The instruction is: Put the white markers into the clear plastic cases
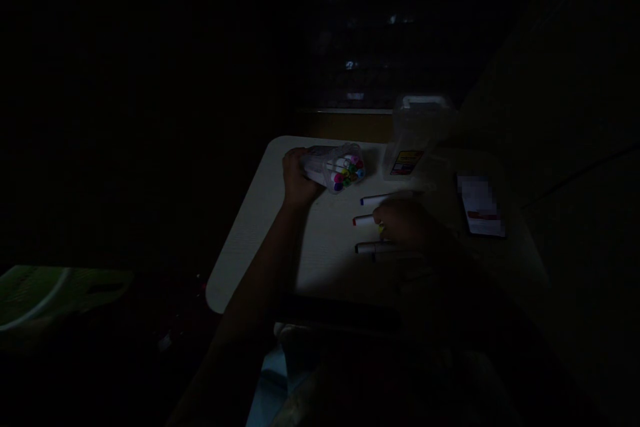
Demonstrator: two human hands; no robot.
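On the white table (260,213), my left hand (297,177) is wrapped round the back end of a clear plastic pack of markers (345,170). The pack lies tilted on its side, its many-coloured marker ends facing right. My right hand (403,221) is closed low over the tabletop, with a yellow-tipped marker (381,229) at its fingers. Beside those fingers lies a red-ended marker (362,220), partly covered by the hand. A blue-ended marker (373,200) lies just beyond, and a dark-ended marker (365,248) nearer me. Shadow hides much of my right hand.
A clear plastic case with a handle (407,147) stands at the table's back right. A phone (481,205) lies on the right side. Something green (45,293) shows at the lower left, off the table. The surroundings are very dark.
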